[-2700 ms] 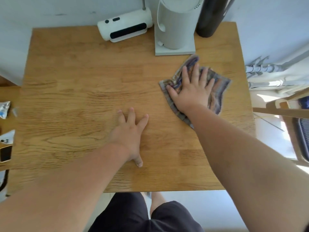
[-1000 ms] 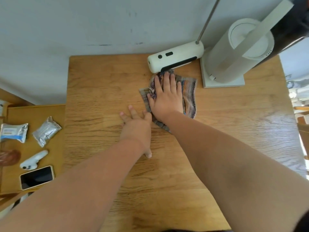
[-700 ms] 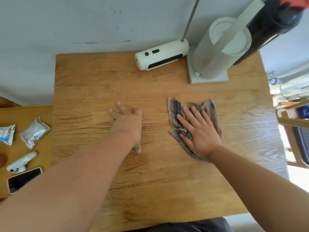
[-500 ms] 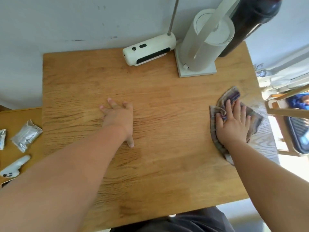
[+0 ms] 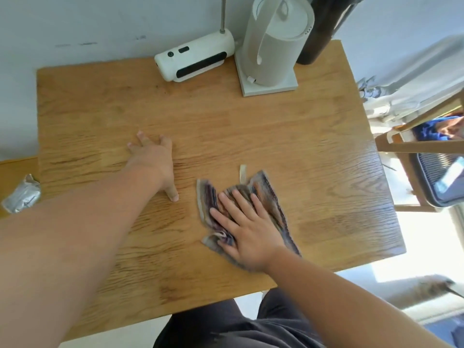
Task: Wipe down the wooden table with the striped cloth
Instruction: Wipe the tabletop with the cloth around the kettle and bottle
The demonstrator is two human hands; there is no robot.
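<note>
The striped cloth lies crumpled near the middle of the wooden table, a little towards the front. My right hand presses flat on it with the fingers spread, covering its lower part. A small pale tag sticks out of the cloth's far edge. To the left, my left hand rests palm down on the bare wood, fingers apart, holding nothing.
Along the table's back edge stand a white device lying on its side, a white kettle on a square base and a dark cylinder. A foil packet lies on a lower surface at left. A wooden chair stands at right.
My right hand has swept the cloth from the table's right edge back towards the middle and nearer the front. My left hand has stayed planted in about the same spot.
</note>
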